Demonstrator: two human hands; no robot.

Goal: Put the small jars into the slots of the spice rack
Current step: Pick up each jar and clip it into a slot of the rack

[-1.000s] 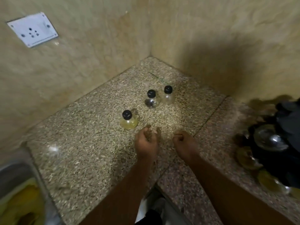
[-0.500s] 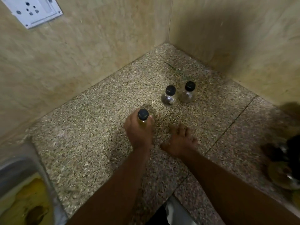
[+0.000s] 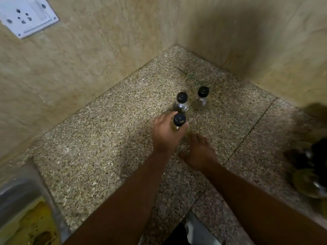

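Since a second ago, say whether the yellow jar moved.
Yes: gripped by the left hand, the yellow jar shifted rightward, close to the nearer clear jar.

I count three small black-capped jars: the yellowish jar (image 3: 179,119), gripped by the left hand (image 3: 164,135), and the middle jar (image 3: 181,103) and the far jar (image 3: 201,99) standing on the desk (image 3: 106,138). Two hands in all, with the right hand (image 3: 199,152) flat on it. One white socket plate (image 3: 26,16) on the wall (image 3: 106,50), one steel sink (image 3: 17,191) at the desk's edge. The dark blurred pile (image 3: 309,165) to the right I cannot count.
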